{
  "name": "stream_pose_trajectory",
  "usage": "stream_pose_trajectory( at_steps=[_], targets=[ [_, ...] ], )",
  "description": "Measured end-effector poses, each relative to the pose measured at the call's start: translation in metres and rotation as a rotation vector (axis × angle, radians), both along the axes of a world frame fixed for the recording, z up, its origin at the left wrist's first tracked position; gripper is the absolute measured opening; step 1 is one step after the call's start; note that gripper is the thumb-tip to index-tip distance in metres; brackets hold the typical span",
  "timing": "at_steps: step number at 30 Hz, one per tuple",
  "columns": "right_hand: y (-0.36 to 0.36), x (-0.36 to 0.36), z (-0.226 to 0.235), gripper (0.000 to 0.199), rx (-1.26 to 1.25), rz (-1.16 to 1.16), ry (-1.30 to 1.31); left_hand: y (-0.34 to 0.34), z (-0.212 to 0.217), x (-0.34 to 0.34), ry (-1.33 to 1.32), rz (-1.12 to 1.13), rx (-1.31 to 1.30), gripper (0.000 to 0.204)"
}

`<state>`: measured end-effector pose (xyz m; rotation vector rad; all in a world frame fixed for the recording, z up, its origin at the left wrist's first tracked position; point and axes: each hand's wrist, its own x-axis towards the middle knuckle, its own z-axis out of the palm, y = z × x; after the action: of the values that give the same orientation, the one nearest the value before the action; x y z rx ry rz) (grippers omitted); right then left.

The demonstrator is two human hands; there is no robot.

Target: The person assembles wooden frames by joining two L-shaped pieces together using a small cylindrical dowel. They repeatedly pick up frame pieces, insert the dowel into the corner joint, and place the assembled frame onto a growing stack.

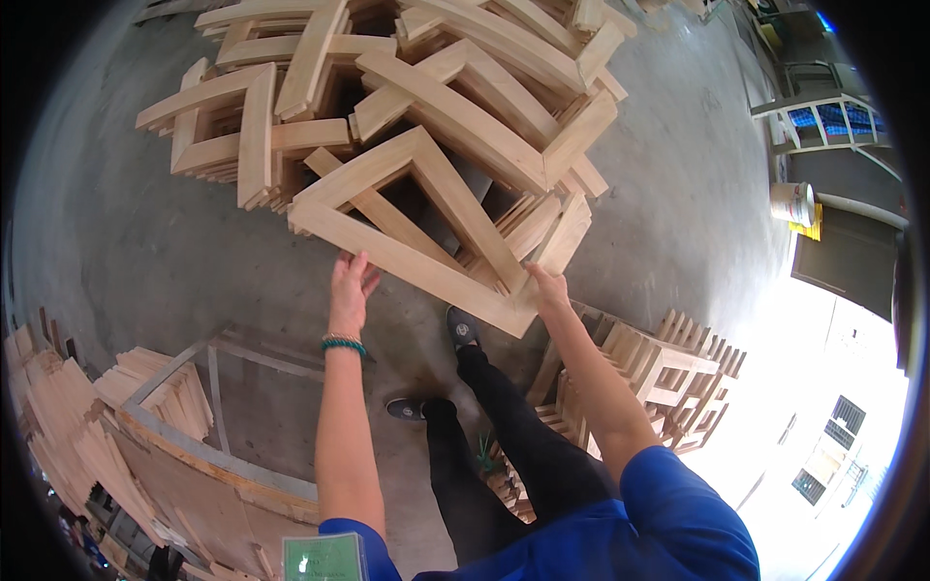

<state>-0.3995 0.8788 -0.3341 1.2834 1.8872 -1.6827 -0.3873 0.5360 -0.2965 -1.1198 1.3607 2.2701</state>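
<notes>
A pale wooden frame [407,254] with mitred corners lies tilted on top of the near side of a big stack of similar frames [455,102]. My right hand [549,288] grips its near right corner, thumb on top, the other fingers partly hidden. By the frame's near left edge, my left hand [350,293] has its fingers apart, their tips at the edge. Whether they bear any weight I cannot tell. A beaded bracelet [343,344] circles my left wrist.
Slatted wooden pieces [668,373] stand right of my legs. At left are a metal-edged table [218,460] and stacked wooden boards [160,387]. A white bucket [792,203] and a pale rack [823,124] stand along the right. My shoes [463,327] are on grey concrete [242,281].
</notes>
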Motion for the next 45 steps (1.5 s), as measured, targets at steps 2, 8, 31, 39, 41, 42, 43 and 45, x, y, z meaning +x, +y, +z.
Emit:
stream_pose_trajectory(
  at_steps=[2,8,31,39,41,42,43,45],
  targets=[
    [-0.007,-0.007,-0.006,0.063,-0.031,0.017,-0.071,-0.003,-0.011,-0.019,0.01,0.018,-0.009,0.045],
    [-0.003,-0.015,-0.009,0.084,0.18,0.366,-0.093,0.016,-0.044,-0.044,-0.037,0.11,-0.29,0.07],
    [-0.018,-0.012,-0.024,0.096,0.231,0.628,-0.105,0.075,-0.078,-0.071,-0.098,0.297,-0.274,0.059],
    [-0.01,-0.009,-0.006,0.085,0.339,0.668,-0.048,0.067,-0.063,-0.059,-0.104,0.191,-0.386,0.075],
    [-0.019,-0.006,0.01,0.087,0.579,0.746,0.095,0.066,-0.055,-0.039,-0.172,0.2,-0.44,0.095],
    [-0.027,-0.002,0.021,0.089,0.734,0.833,0.234,0.064,-0.052,-0.02,-0.166,0.222,-0.481,0.093],
    [-0.046,-0.004,0.032,0.091,0.871,0.924,0.4,0.06,-0.055,0.009,-0.161,0.262,-0.534,0.092],
    [-0.071,-0.012,0.04,0.095,0.672,1.131,0.418,0.084,-0.046,0.057,-0.118,0.383,-0.396,0.074]
  ],
)
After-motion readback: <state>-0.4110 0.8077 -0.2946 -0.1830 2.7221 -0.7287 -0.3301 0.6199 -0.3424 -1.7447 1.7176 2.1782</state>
